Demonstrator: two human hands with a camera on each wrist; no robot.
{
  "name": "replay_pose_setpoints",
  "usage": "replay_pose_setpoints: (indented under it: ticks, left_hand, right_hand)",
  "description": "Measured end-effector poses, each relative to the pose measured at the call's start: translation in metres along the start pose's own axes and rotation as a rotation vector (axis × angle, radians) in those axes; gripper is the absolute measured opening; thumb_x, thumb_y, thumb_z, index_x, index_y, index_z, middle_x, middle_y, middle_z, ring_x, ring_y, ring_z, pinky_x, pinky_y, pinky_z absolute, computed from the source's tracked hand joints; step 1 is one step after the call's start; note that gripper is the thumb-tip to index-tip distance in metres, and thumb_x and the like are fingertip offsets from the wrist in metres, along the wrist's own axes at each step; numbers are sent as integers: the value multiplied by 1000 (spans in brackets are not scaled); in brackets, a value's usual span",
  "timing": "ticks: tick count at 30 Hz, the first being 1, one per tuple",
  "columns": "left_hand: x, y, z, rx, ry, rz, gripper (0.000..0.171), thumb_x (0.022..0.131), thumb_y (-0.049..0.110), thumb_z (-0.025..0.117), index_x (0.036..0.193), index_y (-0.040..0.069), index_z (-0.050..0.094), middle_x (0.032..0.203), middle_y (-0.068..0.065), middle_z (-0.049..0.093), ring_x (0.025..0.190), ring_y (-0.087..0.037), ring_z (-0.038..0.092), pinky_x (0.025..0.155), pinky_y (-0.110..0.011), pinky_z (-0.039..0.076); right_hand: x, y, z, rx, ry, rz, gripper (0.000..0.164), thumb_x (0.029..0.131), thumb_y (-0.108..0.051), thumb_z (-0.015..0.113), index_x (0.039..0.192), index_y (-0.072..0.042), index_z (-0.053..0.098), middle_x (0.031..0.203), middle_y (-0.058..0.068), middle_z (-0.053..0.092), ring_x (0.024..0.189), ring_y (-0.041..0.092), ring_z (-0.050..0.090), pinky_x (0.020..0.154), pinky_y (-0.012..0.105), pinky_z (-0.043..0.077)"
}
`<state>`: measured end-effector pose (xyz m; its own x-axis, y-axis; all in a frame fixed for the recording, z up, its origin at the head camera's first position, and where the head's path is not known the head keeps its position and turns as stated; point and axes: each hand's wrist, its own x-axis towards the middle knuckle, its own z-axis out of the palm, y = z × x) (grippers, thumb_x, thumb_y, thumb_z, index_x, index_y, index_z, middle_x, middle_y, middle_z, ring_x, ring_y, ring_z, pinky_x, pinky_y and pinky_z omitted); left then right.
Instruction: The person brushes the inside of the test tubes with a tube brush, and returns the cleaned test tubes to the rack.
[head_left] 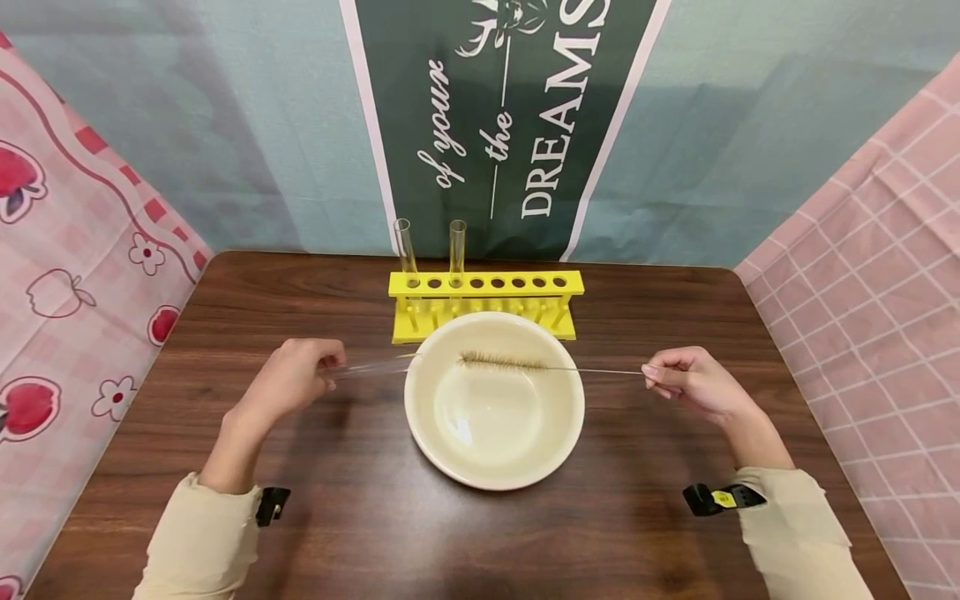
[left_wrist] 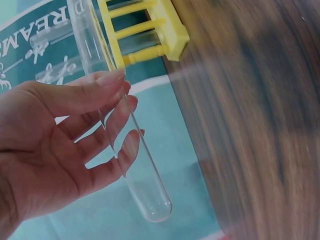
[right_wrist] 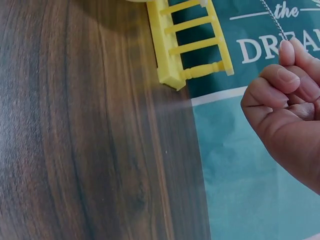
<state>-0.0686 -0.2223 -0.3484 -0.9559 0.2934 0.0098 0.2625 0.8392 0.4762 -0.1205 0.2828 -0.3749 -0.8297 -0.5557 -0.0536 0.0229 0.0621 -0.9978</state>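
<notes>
My left hand (head_left: 296, 375) pinches a clear glass test tube (left_wrist: 145, 180) between thumb and fingers. In the head view the tube lies nearly level, its mouth end at the left rim of a cream bowl (head_left: 491, 471). Opposite it, my right hand (head_left: 697, 383) pinches the twisted wire handle (right_wrist: 274, 19) of a test tube brush (head_left: 502, 361). The brush's tan bristles hang over the bowl, pointing left toward the tube, with a gap between them. Only the wire's end by the fingertips shows in the right wrist view.
Behind the bowl stands a yellow test tube rack (head_left: 525, 283). Two glass tubes, one at far left (head_left: 405, 250) and another tube (head_left: 457, 250) near it, stand in its holes. Dark wood table (head_left: 360, 533) lies beneath, with cloth hanging behind and at both sides.
</notes>
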Motion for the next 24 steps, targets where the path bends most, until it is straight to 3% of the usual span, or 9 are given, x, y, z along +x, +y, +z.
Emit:
replay_pose_setpoints:
  ticks: [6,13,24]
  left_hand:
    - [7,12,4,-4,-14,43,23,64,-9,67,74,11,60,66,1,56,63,-15,52,58,-35,42]
    - [13,20,9,-9,-30,65,25,63,-10,65,72,13,59,65,2,55,62,-13,50,58,-32,41]
    - [12,23,6,-8,-39,57,26,63,-12,65,72,12,59,66,1,55,63,-13,49,58,-32,41]
  right_hand:
    - [4,-2,5,-62,-19,-16,21,89,9,47,70,4,57,56,7,42,49,27,28,43,38,19]
    - [7,-2,8,-80,-23,-14,20,88,8,48,70,5,56,57,5,44,49,25,30,42,35,23]
    - [4,-6,5,6,-39,-56,23,89,10,45,73,2,59,59,10,41,51,26,27,44,34,23]
